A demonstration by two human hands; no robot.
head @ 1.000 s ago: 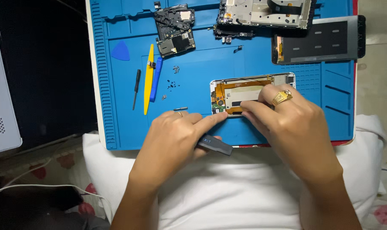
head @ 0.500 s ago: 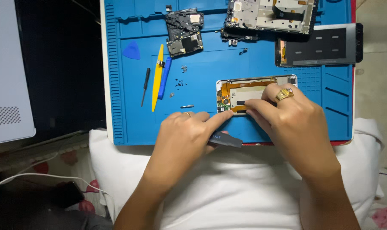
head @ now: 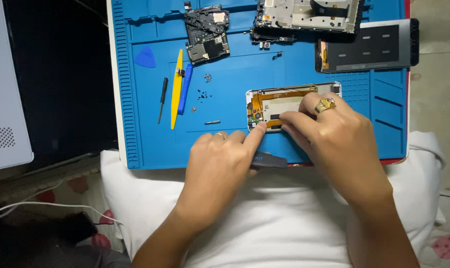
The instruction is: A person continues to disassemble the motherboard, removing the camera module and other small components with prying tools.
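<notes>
An opened phone frame (head: 284,101) with an orange flex cable lies on the blue repair mat (head: 235,84). My right hand (head: 334,144), wearing a gold ring, presses its fingertips on the frame's lower edge. My left hand (head: 220,164) points its index finger at the frame's lower left corner and holds a dark flat pry tool (head: 269,160) under its fingers.
On the mat lie a circuit board (head: 207,32), a metal midframe (head: 309,14), a dark phone panel (head: 366,45), a yellow spudger (head: 176,89), a blue tool (head: 185,87), a small screwdriver (head: 162,99), a blue pick (head: 145,58) and several loose screws (head: 202,94). A white pillow (head: 150,198) supports the mat.
The view has shifted so the mat sits further right. My left index finger has reached up to the frame's corner; both hands otherwise stay at the frame.
</notes>
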